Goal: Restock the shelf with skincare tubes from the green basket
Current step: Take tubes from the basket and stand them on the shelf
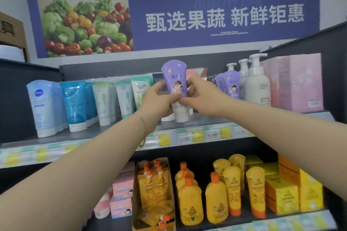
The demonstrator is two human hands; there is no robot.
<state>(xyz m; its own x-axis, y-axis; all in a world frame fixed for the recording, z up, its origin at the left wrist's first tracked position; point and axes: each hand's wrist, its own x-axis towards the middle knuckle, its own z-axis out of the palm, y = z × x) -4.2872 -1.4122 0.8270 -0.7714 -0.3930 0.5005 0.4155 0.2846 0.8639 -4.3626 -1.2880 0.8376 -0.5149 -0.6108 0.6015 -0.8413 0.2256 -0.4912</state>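
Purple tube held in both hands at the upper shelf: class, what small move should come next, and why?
Probably shift the purple tube right and stand it beside the matching purple tubes. Both the left hand and right hand grip it above the upper shelf, so it is not yet placed.

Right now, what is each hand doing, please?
Left hand: closed on the purple tube, gripping its lower part.
Right hand: closed on the same tube, fingertips pinching its lower edge.
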